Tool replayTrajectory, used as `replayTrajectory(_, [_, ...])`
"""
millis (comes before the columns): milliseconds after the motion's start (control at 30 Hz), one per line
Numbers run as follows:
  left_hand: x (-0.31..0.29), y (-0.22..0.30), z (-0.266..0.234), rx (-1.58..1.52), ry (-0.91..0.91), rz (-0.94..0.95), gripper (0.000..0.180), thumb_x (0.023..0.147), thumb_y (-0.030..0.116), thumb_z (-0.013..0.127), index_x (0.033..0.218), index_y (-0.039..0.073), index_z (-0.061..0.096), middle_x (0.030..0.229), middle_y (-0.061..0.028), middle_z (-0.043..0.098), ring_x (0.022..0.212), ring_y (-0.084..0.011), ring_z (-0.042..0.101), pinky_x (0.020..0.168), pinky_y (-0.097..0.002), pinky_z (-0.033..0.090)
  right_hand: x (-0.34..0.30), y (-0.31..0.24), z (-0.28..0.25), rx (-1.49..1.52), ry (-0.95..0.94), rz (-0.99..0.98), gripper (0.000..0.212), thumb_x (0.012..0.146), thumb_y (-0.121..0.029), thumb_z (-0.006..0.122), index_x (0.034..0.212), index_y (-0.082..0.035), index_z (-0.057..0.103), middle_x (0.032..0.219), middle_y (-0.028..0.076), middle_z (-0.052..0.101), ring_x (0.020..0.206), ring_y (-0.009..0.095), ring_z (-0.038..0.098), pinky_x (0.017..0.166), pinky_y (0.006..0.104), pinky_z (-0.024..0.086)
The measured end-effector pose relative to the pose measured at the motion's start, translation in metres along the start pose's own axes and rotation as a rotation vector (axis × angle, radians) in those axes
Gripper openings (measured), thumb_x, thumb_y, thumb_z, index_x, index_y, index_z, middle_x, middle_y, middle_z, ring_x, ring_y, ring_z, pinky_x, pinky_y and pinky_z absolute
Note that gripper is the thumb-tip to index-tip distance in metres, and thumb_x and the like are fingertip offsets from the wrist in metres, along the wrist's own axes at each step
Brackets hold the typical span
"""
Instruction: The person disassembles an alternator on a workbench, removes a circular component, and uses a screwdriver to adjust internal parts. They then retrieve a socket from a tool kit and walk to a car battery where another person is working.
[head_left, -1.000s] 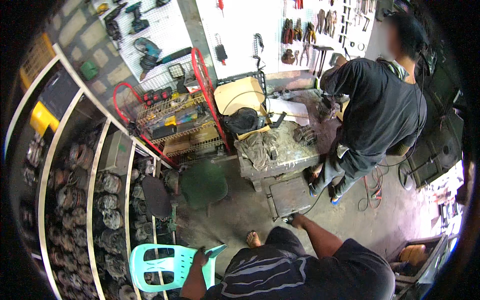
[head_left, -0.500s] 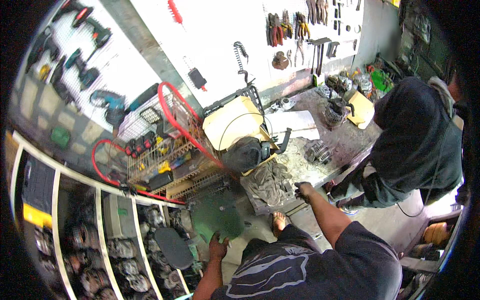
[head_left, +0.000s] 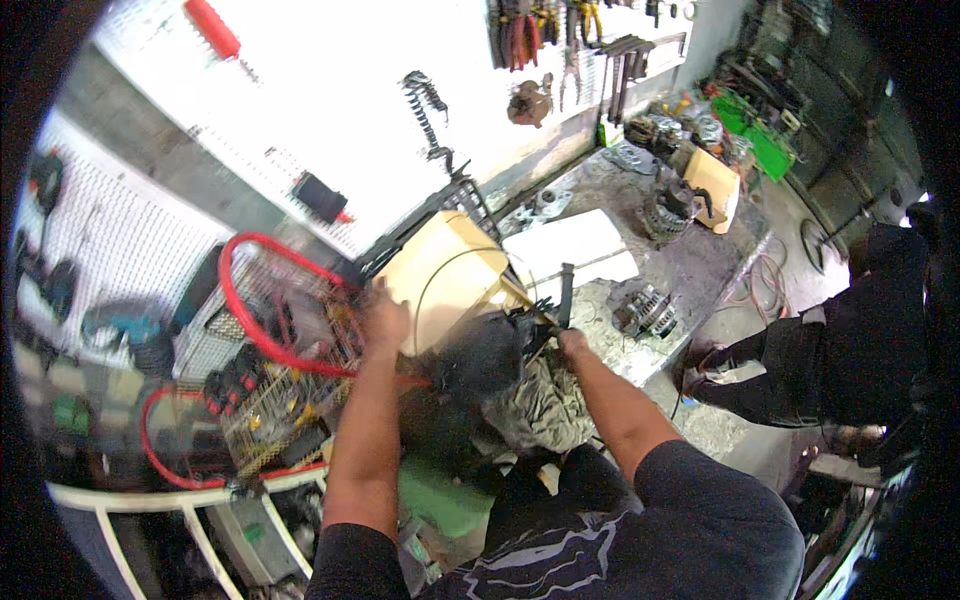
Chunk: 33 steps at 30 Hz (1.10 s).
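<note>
A tan cardboard box [head_left: 440, 265] with raised flaps stands at the left end of the workbench. My left hand [head_left: 386, 315] is at its left edge, touching or very close to it; motion smears the fingers. In front of the box is a dark rounded thing [head_left: 485, 355], too blurred to name. Beside its right side is my right hand [head_left: 566, 342], near a black upright piece [head_left: 567, 290]. The right fingers are hard to make out against the dark parts. Below that hand, a crumpled grey cloth [head_left: 545, 405] hangs over the bench edge.
An alternator-like part [head_left: 645, 312] and another rounded metal part [head_left: 668, 215] lie on the workbench [head_left: 690, 275], near a white sheet [head_left: 575, 245]. Red hose [head_left: 245, 330] loops past a wire rack at left. A person in dark clothes [head_left: 800, 365] is at right.
Both my hands have moved up and forward to the box and the dark thing, the left from low by the green surface, the right from the bench edge. The view has shifted; the other person appears farther right.
</note>
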<state>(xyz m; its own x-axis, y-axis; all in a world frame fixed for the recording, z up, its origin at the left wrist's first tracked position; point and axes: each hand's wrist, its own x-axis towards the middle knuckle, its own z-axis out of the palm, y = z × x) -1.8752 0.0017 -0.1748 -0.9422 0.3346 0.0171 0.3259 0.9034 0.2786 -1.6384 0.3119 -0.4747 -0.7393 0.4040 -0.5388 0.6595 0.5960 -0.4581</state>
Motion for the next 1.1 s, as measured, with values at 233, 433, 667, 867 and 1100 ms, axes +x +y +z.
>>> replayTrajectory(233, [0.096, -0.059, 0.062, 0.201, -0.158, -0.177, 0.050, 0.102, 0.024, 0.068, 0.145, 0.000, 0.060, 0.144, -0.0308, 0.063, 0.131, -0.0478, 0.064, 0.110, -0.0549, 0.055, 0.050, -0.013, 0.048, -0.292, -0.084, 0.254, 0.035, 0.105, -0.029, 0.060, 0.121, -0.008, 0.083, 0.123, 0.013, 0.083, 0.120, 0.034, 0.077, 0.100, 0.0493, 0.059])
replayTrajectory(433, [0.073, -0.025, 0.044, 0.229, -0.003, -0.013, 0.034, 0.110, 0.030, 0.060, 0.123, 0.003, 0.076, 0.141, -0.0311, 0.065, 0.129, -0.0483, 0.065, 0.109, -0.0559, 0.055, -0.027, -0.042, -0.023, 0.167, 0.063, 0.304, 0.041, 0.102, -0.020, 0.065, 0.141, -0.010, 0.073, 0.139, 0.021, 0.075, 0.130, 0.037, 0.071, 0.104, 0.0468, 0.059])
replayTrajectory(667, [0.029, 0.104, -0.045, -0.015, 0.299, 0.557, 0.018, 0.100, 0.019, 0.072, 0.107, 0.002, 0.076, 0.122, -0.0293, 0.071, 0.109, -0.0490, 0.069, 0.096, -0.0541, 0.057, -0.019, 0.043, -0.093, -0.702, -0.046, 0.008, 0.034, 0.097, -0.028, 0.066, 0.120, -0.012, 0.084, 0.123, 0.015, 0.081, 0.112, 0.032, 0.078, 0.094, 0.0415, 0.061])
replayTrajectory(867, [0.053, 0.222, 0.003, -0.212, 0.065, 0.627, 0.015, 0.097, 0.014, 0.068, 0.098, 0.002, 0.077, 0.101, -0.0220, 0.070, 0.092, -0.0433, 0.071, 0.084, -0.0550, 0.059, 0.075, 0.212, -0.177, -0.660, 0.228, 0.108, 0.022, 0.090, -0.024, 0.069, 0.094, -0.010, 0.085, 0.099, 0.017, 0.083, 0.090, 0.032, 0.081, 0.075, 0.0468, 0.063])
replayTrajectory(1100, [0.001, 0.289, 0.111, -0.397, -0.227, 0.550, 0.037, 0.095, 0.031, 0.080, 0.123, 0.006, 0.076, 0.124, -0.0197, 0.065, 0.116, -0.0414, 0.067, 0.101, -0.0538, 0.058, 0.079, 0.215, -0.197, -0.065, 0.364, 0.119, 0.050, 0.101, -0.016, 0.065, 0.150, -0.009, 0.061, 0.117, 0.013, 0.075, 0.084, 0.031, 0.074, 0.073, 0.0410, 0.060])
